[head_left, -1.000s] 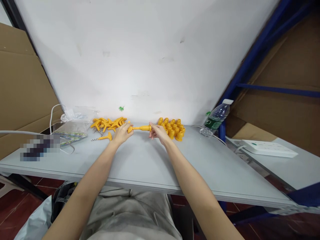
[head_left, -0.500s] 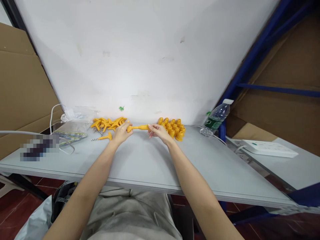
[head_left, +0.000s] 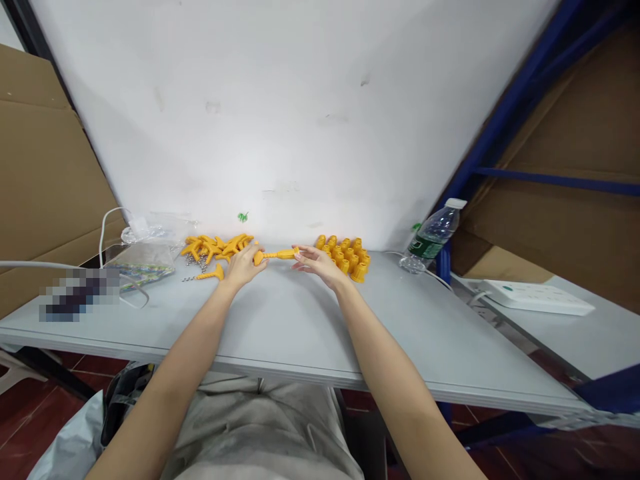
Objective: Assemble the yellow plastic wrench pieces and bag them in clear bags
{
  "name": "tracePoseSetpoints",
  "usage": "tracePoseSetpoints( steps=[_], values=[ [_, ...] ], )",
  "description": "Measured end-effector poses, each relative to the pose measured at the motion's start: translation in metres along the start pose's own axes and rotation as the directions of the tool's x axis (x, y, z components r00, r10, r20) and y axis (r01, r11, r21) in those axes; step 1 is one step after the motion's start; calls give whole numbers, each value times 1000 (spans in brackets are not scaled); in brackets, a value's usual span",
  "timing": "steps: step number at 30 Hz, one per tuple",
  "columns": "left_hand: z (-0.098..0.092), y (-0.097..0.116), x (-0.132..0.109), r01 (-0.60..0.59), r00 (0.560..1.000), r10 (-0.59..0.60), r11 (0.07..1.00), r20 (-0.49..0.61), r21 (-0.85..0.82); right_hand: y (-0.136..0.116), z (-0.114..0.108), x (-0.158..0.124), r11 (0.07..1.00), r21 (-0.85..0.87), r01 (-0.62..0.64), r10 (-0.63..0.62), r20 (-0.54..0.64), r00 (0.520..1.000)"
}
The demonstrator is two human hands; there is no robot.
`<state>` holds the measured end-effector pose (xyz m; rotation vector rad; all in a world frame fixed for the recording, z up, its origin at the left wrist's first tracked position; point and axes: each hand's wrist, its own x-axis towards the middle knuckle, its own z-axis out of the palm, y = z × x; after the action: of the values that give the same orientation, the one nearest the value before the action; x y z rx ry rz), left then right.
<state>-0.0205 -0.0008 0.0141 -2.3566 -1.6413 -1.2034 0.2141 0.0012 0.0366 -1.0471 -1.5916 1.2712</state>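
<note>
Between my hands, a yellow corkscrew lies roughly level above the table, with a yellow sleeve over its right end; no metal spiral shows there. My left hand is closed around the corkscrew's handle. At the sleeve's far end, my right hand has its thumb and fingertips pinched on it. A pile of yellow corkscrews with metal spirals lies just beyond my left hand, and a single corkscrew rests nearer me. Several yellow sleeves stand in a cluster right of my right hand.
A clear plastic bottle leans near the table's right back. Clear plastic bags and a white cable lie on the left. On the neighbouring surface sits a white power strip. A white wall rises behind the table.
My right hand's fingers have shifted slightly around the end of the sleeve, with the wrist turned a little. My left hand and the corkscrew have hardly moved.
</note>
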Motion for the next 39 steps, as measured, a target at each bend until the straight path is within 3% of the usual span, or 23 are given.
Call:
tracePoseSetpoints(
  steps=[20,32,36,39],
  values=[
    [2,-1,-1,-2,1000,2,1000,-13,-18,-1,6,3,994,86,-72,76,-45,996],
    [4,-8,-1,59,998,-60,997,31,42,7,14,9,930,344,-126,131,8,991],
    [6,-13,-2,34,999,-34,999,9,18,22,20,18,953,302,-24,68,-134,989],
    [9,-16,-2,15,1000,-15,1000,10,1,34,20,29,995,22,102,-89,-321,943]
  ],
)
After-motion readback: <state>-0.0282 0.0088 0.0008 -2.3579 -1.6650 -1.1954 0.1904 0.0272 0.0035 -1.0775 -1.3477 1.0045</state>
